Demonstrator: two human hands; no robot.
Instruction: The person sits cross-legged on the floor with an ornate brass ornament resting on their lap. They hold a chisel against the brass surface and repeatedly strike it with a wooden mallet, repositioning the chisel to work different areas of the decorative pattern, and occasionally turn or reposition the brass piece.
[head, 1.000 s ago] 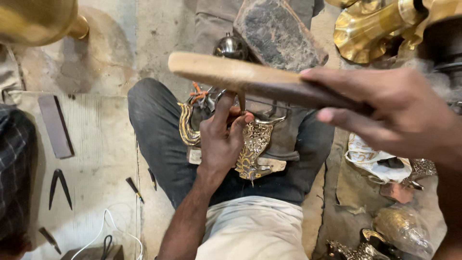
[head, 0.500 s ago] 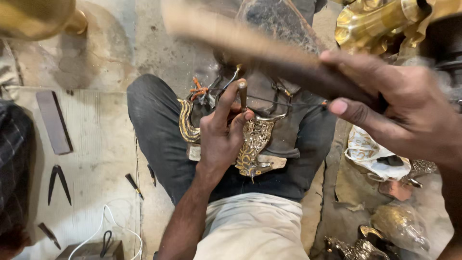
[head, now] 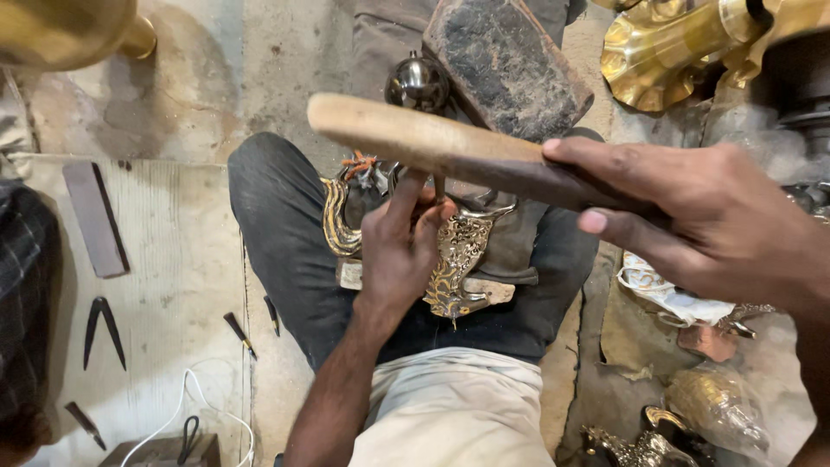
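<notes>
My right hand (head: 709, 220) grips a long wooden mallet stick (head: 432, 143), held level above my lap with its pale end pointing left. My left hand (head: 398, 251) pinches a thin metal punch (head: 439, 186) upright against an ornate brass piece (head: 458, 255) that lies across my dark trousers (head: 285, 251). The brass piece has a curved golden handle on the left and a patterned central panel. The stick passes just above the top of the punch.
A dark worn block (head: 506, 60) and a round metal knob (head: 417, 82) lie ahead of my knees. Brass vessels (head: 674, 52) stand at the upper right, more brass parts (head: 692, 406) at the lower right. A flat file (head: 95, 220), dividers (head: 104, 329) and small punches (head: 238, 333) lie on the left.
My right hand swung the wooden stick up and brought it back down over the punch. My left hand kept the punch on the brass piece.
</notes>
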